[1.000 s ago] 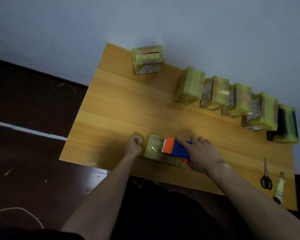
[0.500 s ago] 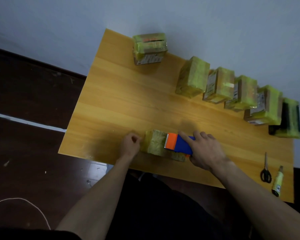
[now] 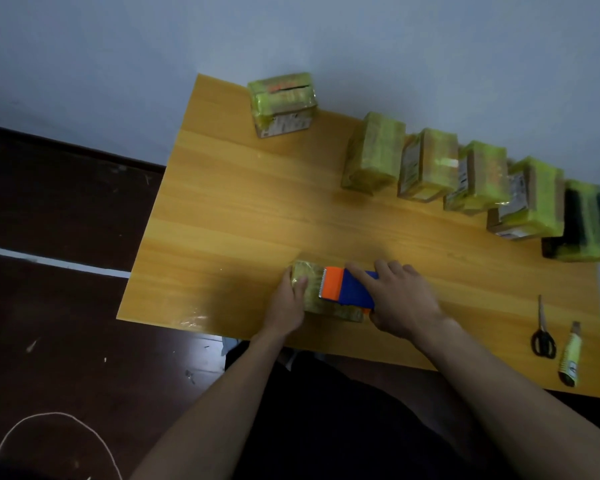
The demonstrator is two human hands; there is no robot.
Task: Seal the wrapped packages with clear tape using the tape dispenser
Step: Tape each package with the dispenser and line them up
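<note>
A small yellow-green wrapped package (image 3: pixel 309 284) lies near the front edge of the wooden table (image 3: pixel 243 216). My left hand (image 3: pixel 288 304) grips its left end, thumb on top. My right hand (image 3: pixel 400 297) holds the blue and orange tape dispenser (image 3: pixel 345 289), which rests on top of the package with its toothed orange blade pointing left. The package's right part is hidden under the dispenser and my hand.
Several wrapped packages (image 3: pixel 426 164) stand in a row along the back right by the wall; one more package (image 3: pixel 283 103) sits alone at the back left. Black scissors (image 3: pixel 542 330) and a utility knife (image 3: pixel 570 355) lie at the front right corner.
My left hand has opened from a fist beside the package into a grip on its left end. The dispenser stays on top of the package. The camera has shifted a little.
</note>
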